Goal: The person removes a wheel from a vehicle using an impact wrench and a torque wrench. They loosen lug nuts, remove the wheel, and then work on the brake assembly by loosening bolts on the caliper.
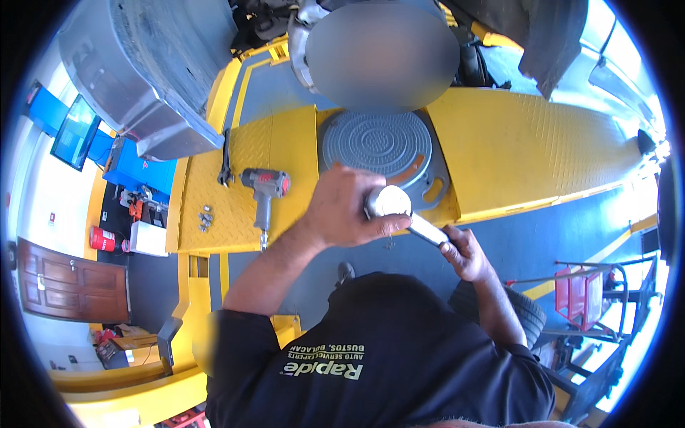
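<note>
A shiny metal ratchet wrench (428, 230) with a large round head slants between my two hands over the yellow platform's near edge. Wrapped about the head end, my left hand (346, 212) is closed, its thumb lying across the front. My right hand (467, 255) grips the far end of the handle, lower and to the right. Behind my left hand is a round grey ribbed turntable plate (371, 139), partly covered by it. To the left, an impact wrench (264, 184) lies on the platform, beside a dark wrench (226, 158) and several lug nuts (205, 217).
The yellow lift ramp (514, 153) runs across in front of me. A silver car body panel (153, 118) overhangs its left part. At the right stand a tyre (526, 314) and a red trolley (579, 296). A blurred oval hides the top middle.
</note>
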The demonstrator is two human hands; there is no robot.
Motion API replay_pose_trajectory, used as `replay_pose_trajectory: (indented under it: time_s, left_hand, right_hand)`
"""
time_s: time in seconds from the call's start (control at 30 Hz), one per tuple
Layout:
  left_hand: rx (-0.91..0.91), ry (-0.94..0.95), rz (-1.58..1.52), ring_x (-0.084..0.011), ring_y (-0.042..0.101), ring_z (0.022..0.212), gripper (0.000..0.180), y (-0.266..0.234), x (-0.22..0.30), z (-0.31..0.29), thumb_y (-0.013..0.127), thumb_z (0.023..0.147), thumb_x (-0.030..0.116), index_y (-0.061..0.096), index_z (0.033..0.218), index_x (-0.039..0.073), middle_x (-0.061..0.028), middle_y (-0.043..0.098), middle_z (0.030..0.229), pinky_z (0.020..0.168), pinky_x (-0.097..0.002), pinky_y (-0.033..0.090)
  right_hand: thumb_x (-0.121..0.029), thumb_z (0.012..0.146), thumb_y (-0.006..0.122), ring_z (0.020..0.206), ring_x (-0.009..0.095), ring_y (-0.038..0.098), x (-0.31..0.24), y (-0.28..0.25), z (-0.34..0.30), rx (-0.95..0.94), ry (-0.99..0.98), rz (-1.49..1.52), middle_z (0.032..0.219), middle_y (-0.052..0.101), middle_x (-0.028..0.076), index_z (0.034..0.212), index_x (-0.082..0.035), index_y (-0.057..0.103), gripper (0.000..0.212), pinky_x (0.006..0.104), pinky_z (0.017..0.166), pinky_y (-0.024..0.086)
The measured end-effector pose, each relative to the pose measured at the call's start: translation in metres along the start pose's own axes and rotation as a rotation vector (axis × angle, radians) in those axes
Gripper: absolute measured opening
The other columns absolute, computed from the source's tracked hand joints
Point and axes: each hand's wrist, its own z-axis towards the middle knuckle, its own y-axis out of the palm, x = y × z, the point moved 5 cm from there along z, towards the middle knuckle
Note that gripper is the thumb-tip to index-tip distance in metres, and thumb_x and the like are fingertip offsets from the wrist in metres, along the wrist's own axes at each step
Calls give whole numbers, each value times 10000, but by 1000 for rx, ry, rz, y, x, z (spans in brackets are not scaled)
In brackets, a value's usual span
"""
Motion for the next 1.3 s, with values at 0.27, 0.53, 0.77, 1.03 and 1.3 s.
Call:
replay_pose_trajectory:
  time_s: [0.27,0.53,0.77,1.03,1.3]
  left_hand:
    - [-219,-188,75,-319,660,579,421,-9,-13,0,739,770,411,578,968,76,-106,630,643,564,-423,499]
    - [-350,-106,-143,-319,710,652,437,-6,-21,-9,754,746,362,603,1007,45,-118,722,727,617,-434,535]
    - [-144,-202,-195,-305,695,641,489,-6,-14,-9,731,737,325,565,1121,72,-102,696,725,600,-406,518]
    - [-456,-111,-130,-367,694,666,501,-12,6,10,765,735,398,613,1075,63,-123,694,702,642,-469,527]
    - [-533,-265,-272,-264,679,594,410,-4,14,16,676,796,258,577,1122,30,-117,696,686,576,-397,478]
  right_hand:
    - [-457,1057,556,612,290,542,-9,0,17,-129,-26,-65,643,521,114,932,-4,604,472,400,602,433]
    - [-445,1054,555,635,289,599,6,27,19,-212,44,6,682,586,131,1033,32,651,487,404,640,459]
    - [-476,1030,590,469,291,508,14,11,35,-48,-102,-91,540,509,81,882,-1,602,498,399,509,406]
    - [-434,1039,587,555,230,525,8,26,33,-198,-216,123,622,540,86,898,23,615,480,380,551,421]
    - [-494,1015,595,532,316,600,8,-8,37,-105,-229,-103,591,563,108,872,-16,617,500,402,533,460]
